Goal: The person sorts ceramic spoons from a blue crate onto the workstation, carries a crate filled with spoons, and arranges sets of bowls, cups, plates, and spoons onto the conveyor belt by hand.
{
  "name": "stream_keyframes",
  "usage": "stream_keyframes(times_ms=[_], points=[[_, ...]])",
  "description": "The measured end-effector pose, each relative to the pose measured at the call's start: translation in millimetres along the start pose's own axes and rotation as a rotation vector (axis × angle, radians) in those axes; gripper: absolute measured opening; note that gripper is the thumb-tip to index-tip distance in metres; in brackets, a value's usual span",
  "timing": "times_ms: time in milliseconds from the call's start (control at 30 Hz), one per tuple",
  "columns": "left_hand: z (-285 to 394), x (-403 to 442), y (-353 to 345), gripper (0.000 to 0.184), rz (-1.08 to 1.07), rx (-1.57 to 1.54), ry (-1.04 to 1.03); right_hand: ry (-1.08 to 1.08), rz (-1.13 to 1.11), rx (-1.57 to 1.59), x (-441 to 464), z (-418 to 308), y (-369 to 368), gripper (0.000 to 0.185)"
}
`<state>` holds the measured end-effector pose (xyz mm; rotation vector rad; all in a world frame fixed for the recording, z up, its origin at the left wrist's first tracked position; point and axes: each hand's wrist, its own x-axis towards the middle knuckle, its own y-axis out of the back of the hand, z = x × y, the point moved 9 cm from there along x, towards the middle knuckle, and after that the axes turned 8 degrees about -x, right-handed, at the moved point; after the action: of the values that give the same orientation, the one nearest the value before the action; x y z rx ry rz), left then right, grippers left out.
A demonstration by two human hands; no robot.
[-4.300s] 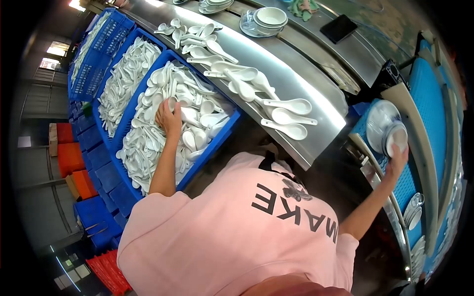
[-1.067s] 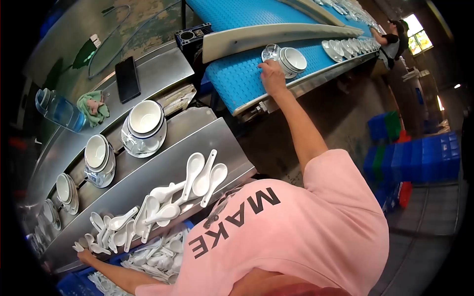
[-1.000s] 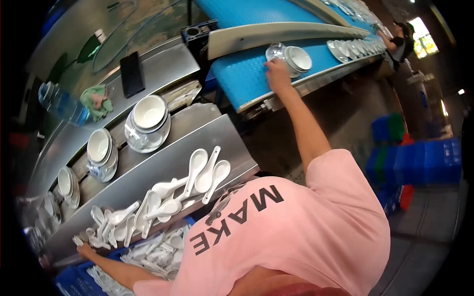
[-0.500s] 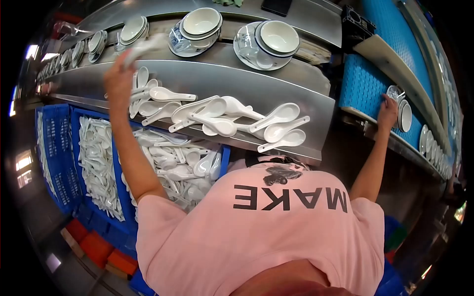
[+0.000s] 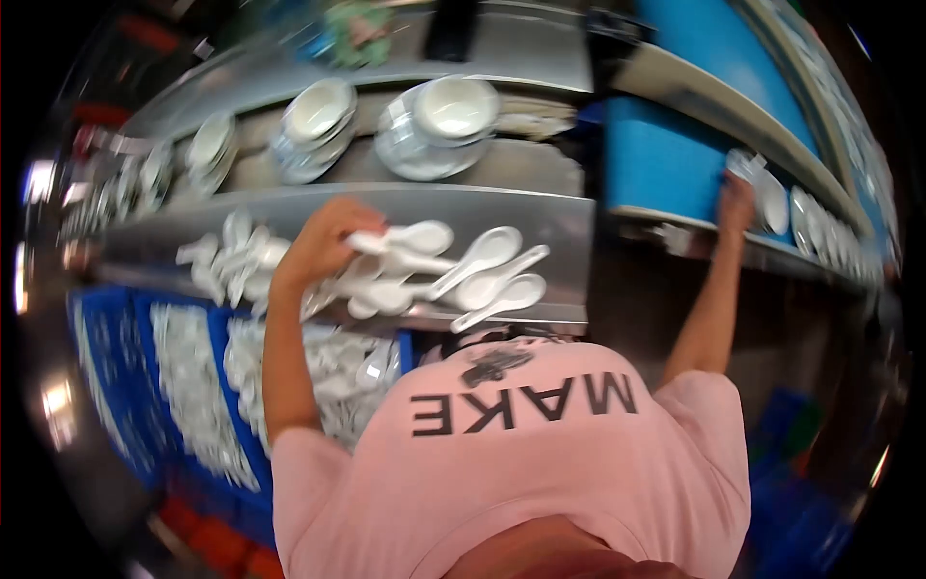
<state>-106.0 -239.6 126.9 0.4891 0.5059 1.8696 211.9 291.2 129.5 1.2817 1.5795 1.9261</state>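
My left hand [image 5: 333, 239] is over the steel shelf, its fingers closed on the handle of a white spoon [image 5: 424, 235] in a loose pile. More white spoons [image 5: 497, 249] lie to its right, and another heap of spoons [image 5: 236, 259] lies left of my wrist. Out to the right, my right hand [image 5: 738, 201] is at the edge of a blue conveyor belt [image 5: 666, 159]. Its fingers are closed around the near side of a tableware set, where a clear glass [image 5: 741, 164] and a white bowl [image 5: 772, 203] show. Blur hides the exact grip.
Sets of stacked bowls and plates [image 5: 434, 145] line the ledge behind the spoons. Blue crates [image 5: 410, 352] full of spoons stand below the shelf on the left. Further dishes [image 5: 820, 232] stand in a row along the belt. A dark flat object [image 5: 451, 29] lies at the back.
My left hand has come from the dish row, where it held a blurred white item, down to the spoon pile. My right hand remains at the tableware set. The whole view has shifted.
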Motion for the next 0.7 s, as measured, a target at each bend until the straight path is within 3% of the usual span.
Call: stream_keyframes(times_ms=[67,100,200,433,700], points=[[-1.3,2.7,-5.1,0.022,0.036,0.023,0.033,0.047,0.109,0.026,-4.2,-4.7,9.8,0.021],[-3.4,4.6,-5.7,0.019,0.065,-0.119,0.225,-0.063,0.038,-0.097,-2.9,-1.9,6.8,0.021],[-25.4,-1.2,-6.2,0.018,0.129,-0.129,0.409,-0.088,0.146,-0.022,-7.4,-4.0,16.5,0.021],[-49.0,-0.6,-10.3,0.026,0.108,-0.088,0.440,-0.244,0.097,0.004,-11.8,-8.1,27.6,0.021],[-28.7,3.6,-8.7,0.027,0.207,-0.104,0.343,-0.247,0.098,-0.028,-10.9,-7.5,28.8,0.023]])
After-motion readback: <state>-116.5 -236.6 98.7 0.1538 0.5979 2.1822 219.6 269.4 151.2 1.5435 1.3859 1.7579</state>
